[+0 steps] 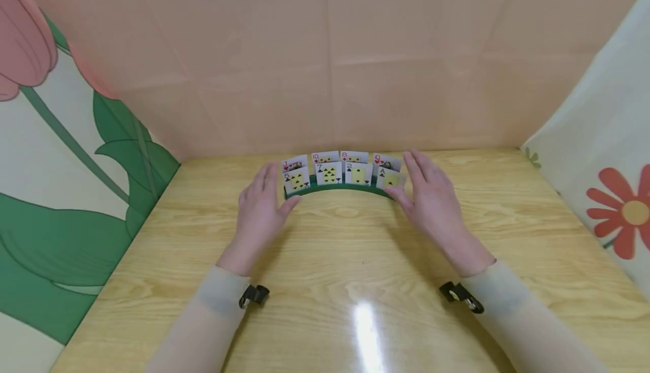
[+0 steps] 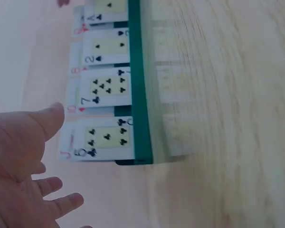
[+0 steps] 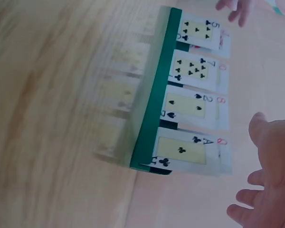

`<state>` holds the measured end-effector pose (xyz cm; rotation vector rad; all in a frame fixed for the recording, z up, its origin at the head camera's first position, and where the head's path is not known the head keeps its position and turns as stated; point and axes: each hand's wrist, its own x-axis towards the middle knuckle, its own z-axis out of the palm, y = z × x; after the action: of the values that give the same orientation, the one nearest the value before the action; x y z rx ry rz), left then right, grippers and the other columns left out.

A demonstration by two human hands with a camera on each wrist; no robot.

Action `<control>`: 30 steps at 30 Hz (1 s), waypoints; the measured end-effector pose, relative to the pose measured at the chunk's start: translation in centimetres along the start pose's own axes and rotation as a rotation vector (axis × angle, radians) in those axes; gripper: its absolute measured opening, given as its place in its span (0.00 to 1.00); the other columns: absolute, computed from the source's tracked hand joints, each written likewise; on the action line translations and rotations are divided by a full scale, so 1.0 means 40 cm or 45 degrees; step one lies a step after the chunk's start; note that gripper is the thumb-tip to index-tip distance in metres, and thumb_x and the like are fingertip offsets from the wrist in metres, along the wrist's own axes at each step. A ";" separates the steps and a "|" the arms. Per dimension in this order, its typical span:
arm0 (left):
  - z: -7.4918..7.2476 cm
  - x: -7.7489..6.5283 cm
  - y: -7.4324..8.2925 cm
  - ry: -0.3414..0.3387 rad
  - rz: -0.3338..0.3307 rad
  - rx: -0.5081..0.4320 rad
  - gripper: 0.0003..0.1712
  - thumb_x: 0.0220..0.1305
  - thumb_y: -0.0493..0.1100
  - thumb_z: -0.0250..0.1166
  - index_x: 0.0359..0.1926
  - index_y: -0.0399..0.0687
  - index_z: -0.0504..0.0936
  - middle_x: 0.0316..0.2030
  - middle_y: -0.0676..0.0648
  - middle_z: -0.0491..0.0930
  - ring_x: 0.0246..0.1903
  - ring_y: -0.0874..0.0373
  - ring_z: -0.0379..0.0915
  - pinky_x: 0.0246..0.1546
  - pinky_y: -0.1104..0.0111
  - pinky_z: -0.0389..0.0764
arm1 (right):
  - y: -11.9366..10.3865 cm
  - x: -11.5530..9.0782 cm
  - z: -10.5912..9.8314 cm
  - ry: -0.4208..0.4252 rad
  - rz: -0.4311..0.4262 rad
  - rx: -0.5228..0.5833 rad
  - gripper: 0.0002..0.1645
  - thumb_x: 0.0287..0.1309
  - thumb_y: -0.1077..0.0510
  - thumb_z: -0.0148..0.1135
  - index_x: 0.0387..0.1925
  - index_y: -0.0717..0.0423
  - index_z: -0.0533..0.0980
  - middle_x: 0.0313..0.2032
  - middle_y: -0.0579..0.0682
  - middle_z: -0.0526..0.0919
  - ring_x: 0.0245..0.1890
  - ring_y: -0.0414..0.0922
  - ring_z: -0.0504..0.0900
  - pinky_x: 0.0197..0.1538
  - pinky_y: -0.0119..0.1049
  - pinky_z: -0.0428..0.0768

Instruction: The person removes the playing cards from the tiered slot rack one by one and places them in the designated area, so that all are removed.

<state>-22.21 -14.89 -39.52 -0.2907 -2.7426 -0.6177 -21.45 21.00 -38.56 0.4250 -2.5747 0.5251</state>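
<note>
Now your left hand [image 1: 258, 201], right hand [image 1: 434, 198] flank curved green card holder [image 2: 140, 85] on wood-grain table [image 1: 325, 237], fingers spread, gripping nothing; careless thumb bump could topple white rectangular playing cards [image 1: 329, 173] in it.

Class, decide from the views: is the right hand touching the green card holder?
Apart. The right wrist view shows it: a clear gap separates the right hand from the green card holder.
</note>
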 end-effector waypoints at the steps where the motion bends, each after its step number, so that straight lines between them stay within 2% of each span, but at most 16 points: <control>1: 0.003 0.003 -0.008 -0.003 -0.018 -0.024 0.55 0.77 0.61 0.70 0.88 0.42 0.52 0.84 0.34 0.57 0.80 0.33 0.59 0.77 0.33 0.58 | 0.004 0.001 0.001 0.012 0.002 0.013 0.52 0.75 0.45 0.73 0.84 0.67 0.59 0.81 0.70 0.62 0.80 0.70 0.62 0.77 0.72 0.62; 4: 0.011 0.012 -0.033 -0.020 -0.085 -0.094 0.56 0.77 0.61 0.71 0.88 0.41 0.52 0.82 0.32 0.59 0.79 0.32 0.59 0.76 0.33 0.61 | 0.014 0.005 0.006 0.000 0.049 0.058 0.52 0.75 0.44 0.72 0.84 0.66 0.59 0.81 0.70 0.62 0.79 0.71 0.63 0.75 0.73 0.64; 7: 0.018 0.020 -0.056 -0.074 -0.149 -0.163 0.56 0.77 0.61 0.71 0.88 0.41 0.51 0.82 0.31 0.57 0.79 0.31 0.58 0.76 0.34 0.64 | 0.026 0.008 0.010 -0.055 0.147 0.116 0.53 0.77 0.41 0.70 0.86 0.63 0.57 0.82 0.69 0.61 0.78 0.73 0.62 0.75 0.75 0.63; 11: 0.026 0.037 -0.079 -0.142 -0.189 -0.243 0.56 0.77 0.61 0.71 0.88 0.41 0.52 0.83 0.31 0.56 0.79 0.30 0.57 0.76 0.36 0.64 | 0.045 0.014 0.013 -0.102 0.252 0.170 0.53 0.78 0.37 0.66 0.87 0.58 0.56 0.81 0.70 0.61 0.77 0.75 0.63 0.74 0.76 0.63; 15: 0.039 0.054 -0.099 -0.189 -0.211 -0.297 0.54 0.78 0.59 0.71 0.87 0.38 0.54 0.81 0.32 0.60 0.78 0.32 0.59 0.77 0.38 0.64 | 0.058 0.023 0.015 -0.116 0.268 0.190 0.51 0.79 0.35 0.64 0.86 0.59 0.58 0.78 0.71 0.65 0.75 0.75 0.66 0.72 0.76 0.66; 22: 0.065 0.088 -0.110 -0.271 -0.198 -0.424 0.46 0.79 0.55 0.71 0.84 0.37 0.62 0.74 0.33 0.70 0.71 0.36 0.70 0.73 0.44 0.72 | 0.074 0.028 0.022 -0.166 0.333 0.295 0.49 0.80 0.35 0.63 0.84 0.61 0.61 0.75 0.68 0.70 0.72 0.69 0.72 0.71 0.72 0.69; 30: 0.083 0.105 -0.110 -0.299 -0.238 -0.490 0.42 0.78 0.53 0.72 0.81 0.38 0.66 0.71 0.37 0.73 0.67 0.39 0.73 0.70 0.46 0.75 | 0.074 0.037 0.030 -0.195 0.341 0.370 0.48 0.80 0.36 0.63 0.83 0.62 0.63 0.74 0.66 0.73 0.70 0.66 0.75 0.69 0.71 0.72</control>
<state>-28.13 -16.79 -42.60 -0.2032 -2.8762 -1.2396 -24.30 22.80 -39.62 0.2213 -2.7274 1.0055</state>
